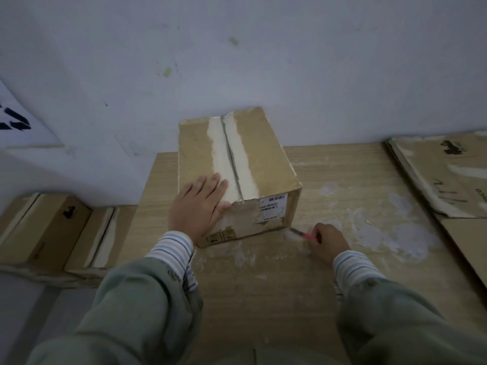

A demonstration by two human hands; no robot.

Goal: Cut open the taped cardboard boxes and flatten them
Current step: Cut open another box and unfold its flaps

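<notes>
A closed cardboard box (pixel 258 159) stands on the wooden table (pixel 263 280) against the wall, with a pale tape strip along its top seam and a barcode label on its near face. My left hand (pixel 197 209) lies flat on the box's near left top corner, fingers straight. To the right, my right hand (pixel 326 243) grips a red-handled cutter (pixel 301 233) low on the table. Its blade tip points at the box's lower right near corner.
Flattened cardboard sheets (pixel 448 175) lie stacked at the table's right edge. Two more taped boxes (pixel 52 227) sit lower at the left, beside the table. A white wall rises directly behind the box. The tabletop near my right hand shows white scuffed patches.
</notes>
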